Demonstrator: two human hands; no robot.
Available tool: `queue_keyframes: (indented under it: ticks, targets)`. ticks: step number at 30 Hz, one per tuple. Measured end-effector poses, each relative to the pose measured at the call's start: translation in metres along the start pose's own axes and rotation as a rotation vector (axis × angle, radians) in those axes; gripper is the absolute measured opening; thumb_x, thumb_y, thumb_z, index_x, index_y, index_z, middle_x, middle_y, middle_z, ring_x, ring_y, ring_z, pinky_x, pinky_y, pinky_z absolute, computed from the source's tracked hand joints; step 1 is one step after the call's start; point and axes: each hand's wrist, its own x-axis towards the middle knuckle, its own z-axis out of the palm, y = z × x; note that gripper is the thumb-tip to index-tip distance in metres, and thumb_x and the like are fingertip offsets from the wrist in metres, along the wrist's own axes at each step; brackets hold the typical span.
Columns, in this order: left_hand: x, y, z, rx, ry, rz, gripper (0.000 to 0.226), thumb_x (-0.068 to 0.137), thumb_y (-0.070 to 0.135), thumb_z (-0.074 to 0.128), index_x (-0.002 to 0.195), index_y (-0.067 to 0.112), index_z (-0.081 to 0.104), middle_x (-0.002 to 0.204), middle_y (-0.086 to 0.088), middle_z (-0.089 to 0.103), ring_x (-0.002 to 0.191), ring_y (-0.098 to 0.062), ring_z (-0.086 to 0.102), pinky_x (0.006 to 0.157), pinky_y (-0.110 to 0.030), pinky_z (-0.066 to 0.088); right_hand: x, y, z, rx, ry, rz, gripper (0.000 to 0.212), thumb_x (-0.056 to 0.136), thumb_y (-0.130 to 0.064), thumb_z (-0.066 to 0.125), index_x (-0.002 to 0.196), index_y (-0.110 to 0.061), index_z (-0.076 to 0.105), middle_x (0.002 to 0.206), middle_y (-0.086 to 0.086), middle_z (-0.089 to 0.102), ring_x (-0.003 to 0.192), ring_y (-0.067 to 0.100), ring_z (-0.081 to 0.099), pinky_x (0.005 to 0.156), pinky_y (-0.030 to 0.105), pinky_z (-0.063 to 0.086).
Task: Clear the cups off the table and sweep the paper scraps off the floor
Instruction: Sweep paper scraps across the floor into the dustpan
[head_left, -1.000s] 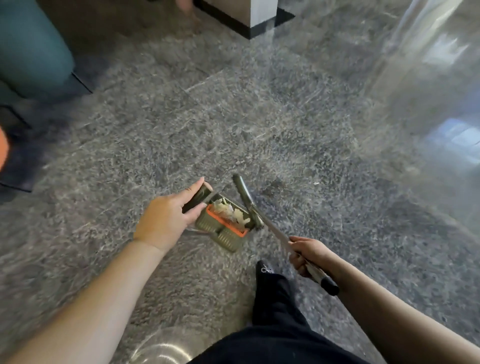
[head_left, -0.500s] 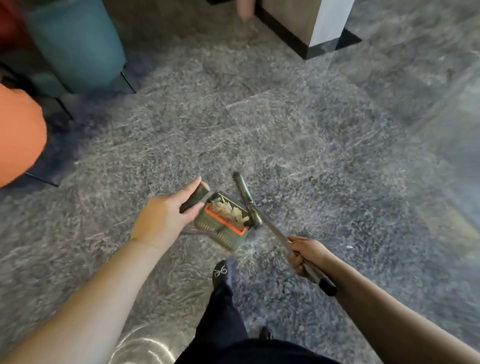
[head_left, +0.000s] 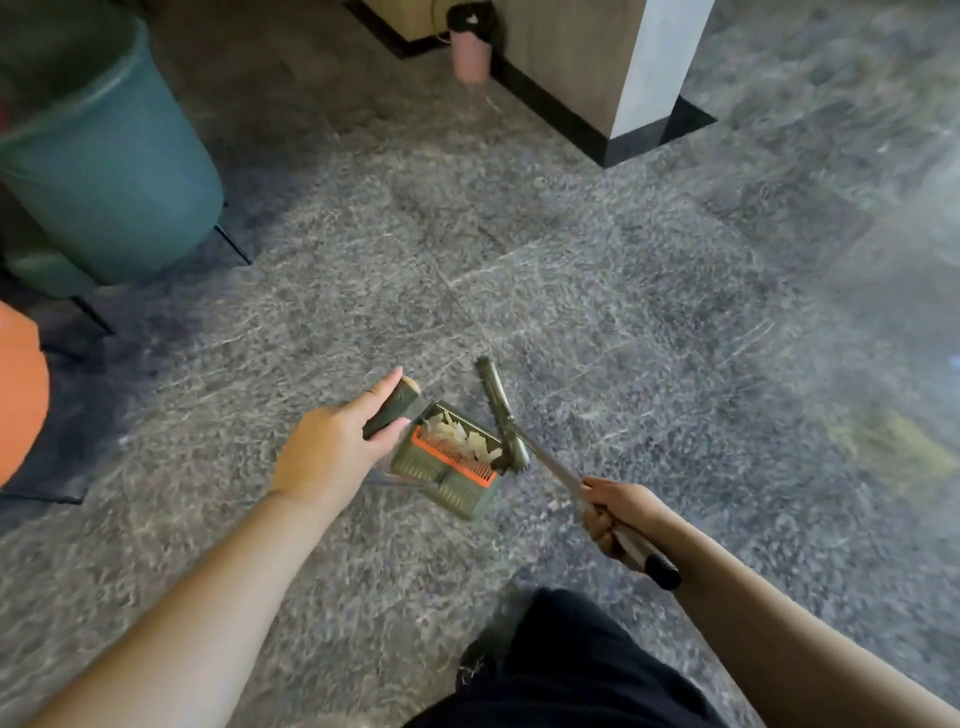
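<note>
The left hand (head_left: 332, 457) is gripping the dustpan (head_left: 447, 467) handle, scraps (head_left: 462, 439) lying inside; the right hand (head_left: 613, 514) is gripping the broom (head_left: 506, 421). Sweeping seems finished; next, probably, tipping into the bin (head_left: 109, 176).

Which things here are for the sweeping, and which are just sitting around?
For the job:
dustpan, held by the left hand
paper scraps inside it
broom, held by the right hand
teal bin, likely for emptying

Just sitting around:
pink bottle
pillar
orange seat
</note>
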Motion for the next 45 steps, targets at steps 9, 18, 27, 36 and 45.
queue_keyframes:
  ticks: [9, 18, 27, 36, 45]
  targets:
    - [0.207, -0.026, 0.017, 0.032, 0.046, -0.044, 0.056, 0.081, 0.029, 0.076, 0.133, 0.032, 0.055, 0.064, -0.015, 0.062, 0.059, -0.033, 0.059, 0.056, -0.036, 0.047, 0.096, -0.204, 0.036, -0.037, -0.015, 0.033, 0.018, 0.103, -0.013, 0.033, 0.095, -0.026, 0.04, 0.041, -0.001, 0.036, 0.027, 0.004, 0.034, 0.029, 0.01, 0.029]
    - [0.405, -0.065, 0.009, 0.033, 0.102, -0.104, 0.055, 0.082, 0.03, 0.075, 0.134, 0.033, 0.055, 0.068, -0.011, 0.063, 0.06, -0.03, 0.058, 0.056, -0.036, 0.05, 0.177, -0.407, 0.095, -0.104, -0.025, 0.004, 0.015, 0.103, -0.016, 0.037, 0.094, -0.023, 0.046, 0.048, -0.001, 0.038, 0.03, 0.003, 0.036, 0.03, 0.011, 0.03]
    - [0.619, -0.138, 0.005, -0.021, 0.096, -0.037, 0.056, 0.083, 0.031, 0.074, 0.135, 0.035, 0.053, 0.071, -0.008, 0.064, 0.061, -0.021, 0.052, 0.061, -0.034, 0.049, 0.261, -0.583, 0.18, -0.101, -0.009, -0.037, 0.018, 0.103, -0.016, 0.035, 0.089, -0.023, 0.042, 0.055, 0.0, 0.035, 0.029, 0.002, 0.035, 0.03, 0.01, 0.029]
    - [0.829, -0.177, 0.011, -0.019, 0.086, 0.041, 0.056, 0.083, 0.029, 0.074, 0.135, 0.033, 0.053, 0.074, -0.012, 0.067, 0.065, -0.031, 0.061, 0.06, -0.036, 0.05, 0.337, -0.757, 0.226, -0.017, -0.021, -0.056, 0.02, 0.104, -0.019, 0.035, 0.084, -0.021, 0.038, 0.045, -0.003, 0.035, 0.029, 0.001, 0.033, 0.028, 0.01, 0.028]
    - [1.049, -0.195, 0.039, 0.007, 0.13, 0.015, 0.058, 0.082, 0.027, 0.076, 0.135, 0.031, 0.053, 0.062, -0.011, 0.062, 0.054, -0.029, 0.055, 0.052, -0.036, 0.045, 0.432, -0.976, 0.25, -0.056, -0.024, -0.052, 0.018, 0.103, -0.017, 0.035, 0.086, -0.018, 0.038, 0.044, -0.002, 0.036, 0.029, 0.003, 0.035, 0.029, 0.011, 0.028]
